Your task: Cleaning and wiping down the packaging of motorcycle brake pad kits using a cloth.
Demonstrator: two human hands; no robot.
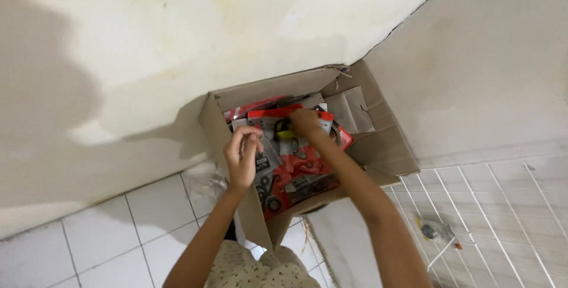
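Inside the open cardboard box (378, 146) in the wall corner, red-and-clear packets (296, 169) lie stacked, long sides running near to far. Right hand (306, 123) pinches the far top packet (278, 123); left hand (242, 155), at the box's left wall, grips that packet's near-left edge. White wire rack (491, 205) lies right.

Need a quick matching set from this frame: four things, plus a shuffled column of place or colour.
Things:
1. cardboard box
2. left hand
3. right hand
4. small packet

Places or colours:
A. lying on the white wire rack, lower right
B. brown, flaps open, set in the wall corner
C. at the box's near left edge, fingers on a clear packet
D. deeper in the box, on the red-topped packets

Pairs: 1-B, 2-C, 3-D, 4-A
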